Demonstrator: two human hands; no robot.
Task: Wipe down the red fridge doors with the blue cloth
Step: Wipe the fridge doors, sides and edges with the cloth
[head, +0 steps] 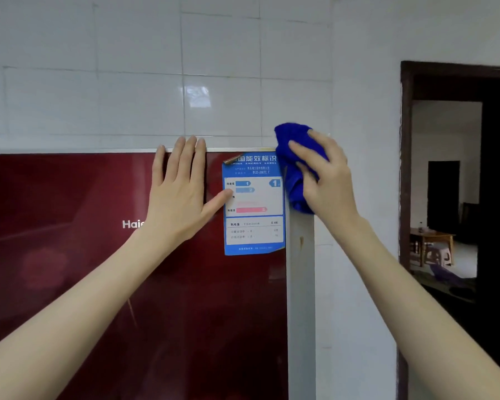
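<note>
Beside the flat, open left hand [182, 197] on the red door [70, 269], the right hand [324, 180] grips the blue cloth [296, 157] against the fridge's top corner.

1. Fridge door [70, 255]: white brand lettering "Haie", rest hidden behind the left hand [182, 197].
2. Blue sticker [254, 209] on door: "CHINA ENERGY LABEL", "BCD-206TC F", grade arrows "1", "2", big "1", figure "0.46". Smaller print too blurred.
</note>
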